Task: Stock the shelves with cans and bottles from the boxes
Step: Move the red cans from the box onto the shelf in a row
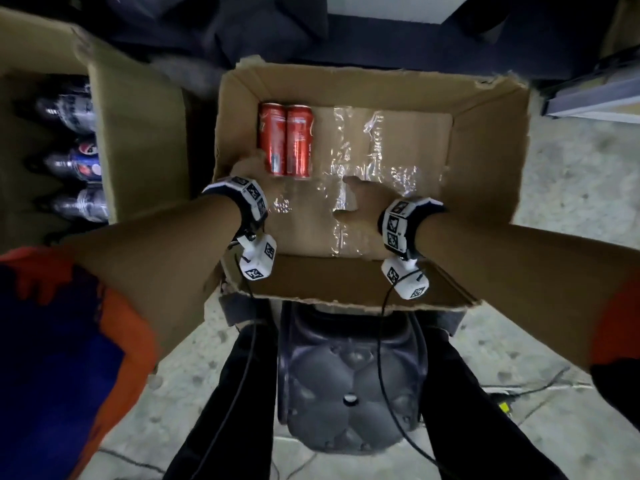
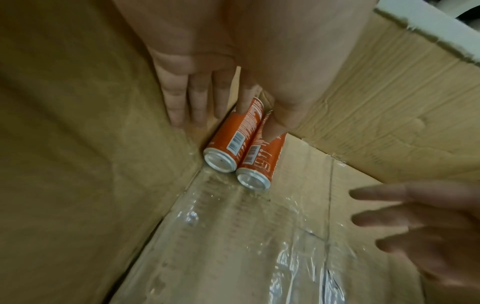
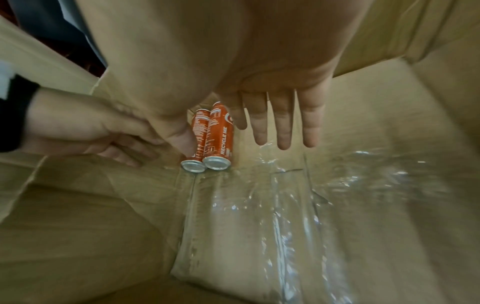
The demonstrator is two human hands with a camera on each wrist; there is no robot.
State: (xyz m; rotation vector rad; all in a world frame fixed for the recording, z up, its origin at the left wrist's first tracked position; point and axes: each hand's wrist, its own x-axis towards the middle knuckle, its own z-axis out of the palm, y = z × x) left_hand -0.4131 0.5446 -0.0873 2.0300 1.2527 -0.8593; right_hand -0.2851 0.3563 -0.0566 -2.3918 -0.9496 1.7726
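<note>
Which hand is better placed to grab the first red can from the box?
Left, probably. The left hand is already at the two red cans lying side by side against the box wall, with fingers reaching past them. The right hand hovers open over the plastic wrap, clear of the cans.

Bare film-covered box floor ahead and right of the right hand, two red cans blocking the far-left corner, box walls around
</note>
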